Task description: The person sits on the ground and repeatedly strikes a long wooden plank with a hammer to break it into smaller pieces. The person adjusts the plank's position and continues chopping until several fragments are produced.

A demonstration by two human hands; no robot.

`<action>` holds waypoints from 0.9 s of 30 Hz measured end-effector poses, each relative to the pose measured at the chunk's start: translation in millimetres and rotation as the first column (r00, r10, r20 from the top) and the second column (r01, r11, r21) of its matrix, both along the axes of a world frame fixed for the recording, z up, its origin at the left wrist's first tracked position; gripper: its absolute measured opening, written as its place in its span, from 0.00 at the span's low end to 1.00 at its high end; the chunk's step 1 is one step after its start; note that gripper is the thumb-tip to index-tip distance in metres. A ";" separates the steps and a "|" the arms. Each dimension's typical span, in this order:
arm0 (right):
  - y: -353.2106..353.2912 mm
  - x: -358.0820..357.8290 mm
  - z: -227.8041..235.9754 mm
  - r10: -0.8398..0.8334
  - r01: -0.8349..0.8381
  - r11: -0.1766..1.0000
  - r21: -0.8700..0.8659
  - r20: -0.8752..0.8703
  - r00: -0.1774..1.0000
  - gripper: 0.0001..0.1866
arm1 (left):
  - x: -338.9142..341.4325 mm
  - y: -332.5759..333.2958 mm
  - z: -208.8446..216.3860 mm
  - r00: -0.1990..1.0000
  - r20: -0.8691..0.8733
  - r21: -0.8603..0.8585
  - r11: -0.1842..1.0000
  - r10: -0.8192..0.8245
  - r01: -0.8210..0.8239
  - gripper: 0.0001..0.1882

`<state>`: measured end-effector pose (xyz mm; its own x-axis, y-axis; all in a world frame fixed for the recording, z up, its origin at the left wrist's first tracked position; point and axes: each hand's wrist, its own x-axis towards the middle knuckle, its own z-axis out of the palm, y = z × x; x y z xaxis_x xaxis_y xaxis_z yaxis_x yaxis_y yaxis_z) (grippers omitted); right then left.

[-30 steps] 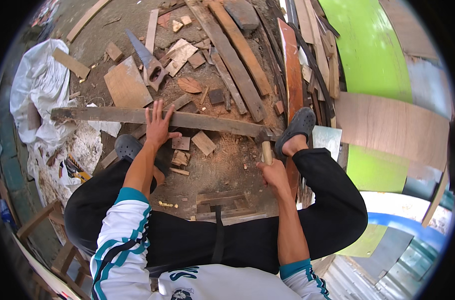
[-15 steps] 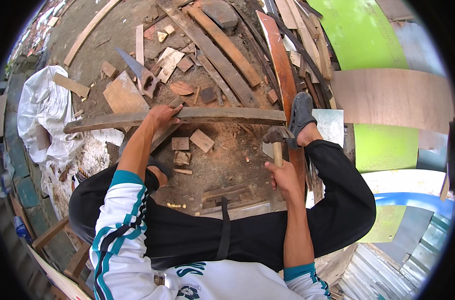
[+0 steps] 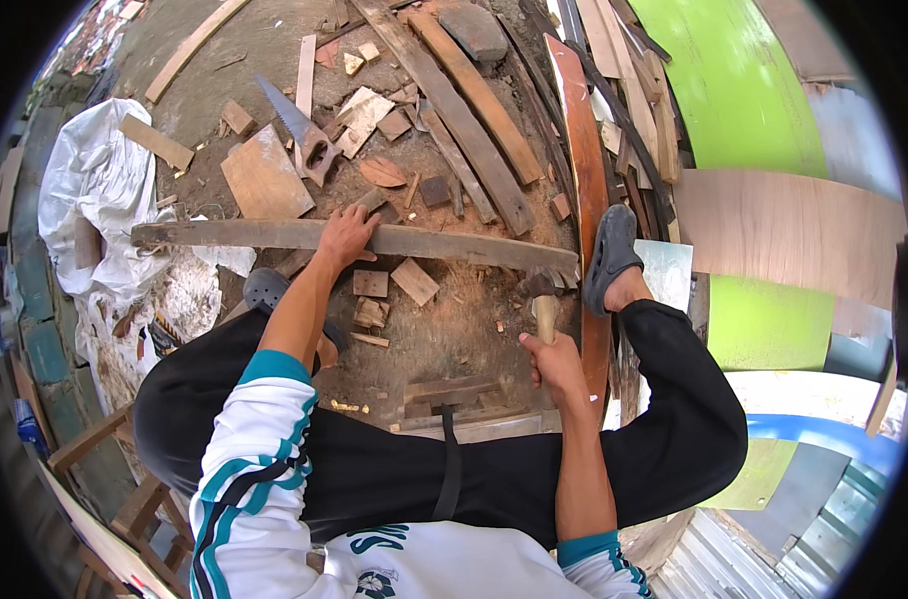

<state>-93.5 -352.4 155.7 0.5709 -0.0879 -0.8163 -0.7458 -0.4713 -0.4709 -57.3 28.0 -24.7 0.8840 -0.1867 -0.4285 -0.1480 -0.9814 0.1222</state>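
A long weathered wooden beam (image 3: 454, 246) lies across in front of me, its right end beside an upright-running reddish-brown plank (image 3: 587, 160). My left hand (image 3: 348, 235) is closed over the beam near its middle, fingers over the far edge. In my right hand (image 3: 558, 365) is a hammer (image 3: 545, 317), gripped by its light wooden handle. The dark hammer head is at the beam's right end; whether it touches the wood I cannot tell. Just right of the plank is my right foot in a grey clog (image 3: 611, 255).
Beyond the beam lie a handsaw (image 3: 299, 130), a square board (image 3: 266, 172), long timbers (image 3: 464, 130) and several offcuts. Small wood blocks (image 3: 371, 284) sit on the dirt nearer me. A white plastic sack (image 3: 95, 190) is at left; green sheets (image 3: 768, 321) and a plywood sheet (image 3: 763, 235) are at right.
The hammer head has come up from below the beam's right end and is now against or over it. My left hand stays on the beam. The whole view has turned slightly.
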 end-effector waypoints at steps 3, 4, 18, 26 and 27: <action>6.5 -0.3 0.5 0.034 -0.034 0.999 -0.001 -0.005 0.999 0.14 | 4.0 9.1 -6.2 1.000 -0.018 -0.036 0.999 -0.007 0.007 0.44; 10.0 0.4 0.9 0.050 -0.050 0.999 -0.005 -0.005 0.999 0.14 | 2.9 11.7 -9.7 0.998 -0.043 -0.078 0.996 0.049 -0.053 0.43; 28.3 -1.4 -2.9 0.104 -0.103 0.994 -0.036 0.026 0.994 0.15 | -42.3 0.4 -35.2 0.999 0.042 0.070 0.998 -0.008 0.005 0.30; 30.9 -4.1 -4.5 0.157 -0.145 0.982 -0.122 0.093 0.983 0.17 | -38.9 -9.9 -35.3 0.973 0.207 0.118 0.990 -0.105 0.082 0.22; 34.1 -1.6 -2.8 0.172 -0.161 0.981 -0.112 0.105 0.979 0.17 | -33.8 -9.4 -34.0 0.959 0.258 0.141 0.987 -0.115 0.081 0.23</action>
